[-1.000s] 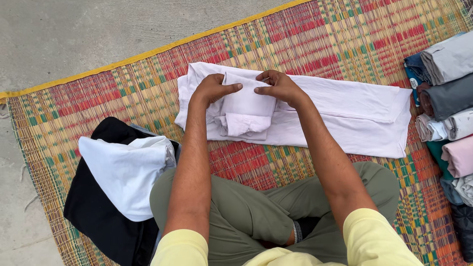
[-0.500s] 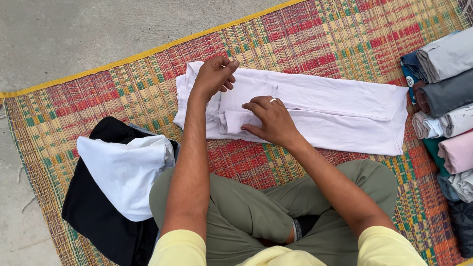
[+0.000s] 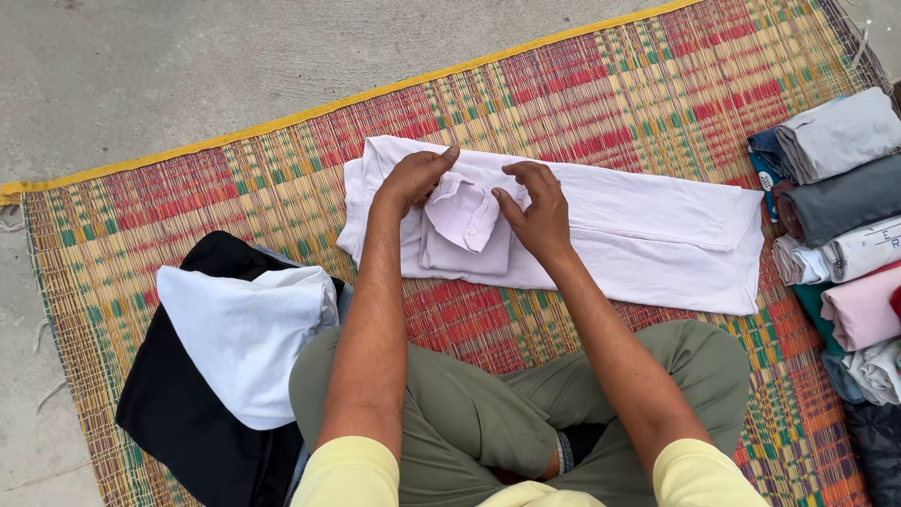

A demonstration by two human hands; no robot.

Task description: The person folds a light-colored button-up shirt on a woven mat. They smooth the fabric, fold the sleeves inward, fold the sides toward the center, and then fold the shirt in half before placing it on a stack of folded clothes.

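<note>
Outdoors on grey concrete, woven mat (image 3: 601,84) spread flat, red and yellow. Pale lilac shirt (image 3: 648,225) laid long across its middle, left end rolled up. Left hand (image 3: 411,178) pinched on that roll's far edge, grip clenched on cloth. Right hand (image 3: 535,208) curled at the roll's other side, fingertips touching the fabric. White garment (image 3: 239,333) on black cloth (image 3: 178,422) near left knee. Rolled clothes (image 3: 845,188) stacked at the mat's right edge.

Under my fingers the long folded cotton shirt (image 3: 648,230) is pale lilac-white; the woven straw mat (image 3: 601,94) beneath it is checked in red, green and straw yellow, edged with a plain yellow border; beside my olive-green trousers (image 3: 469,404) lies a white garment (image 3: 244,329) on black cloth (image 3: 188,422); my sleeves are pale yellow; the rolled clothes (image 3: 845,188) run grey, white, pink, teal.
</note>
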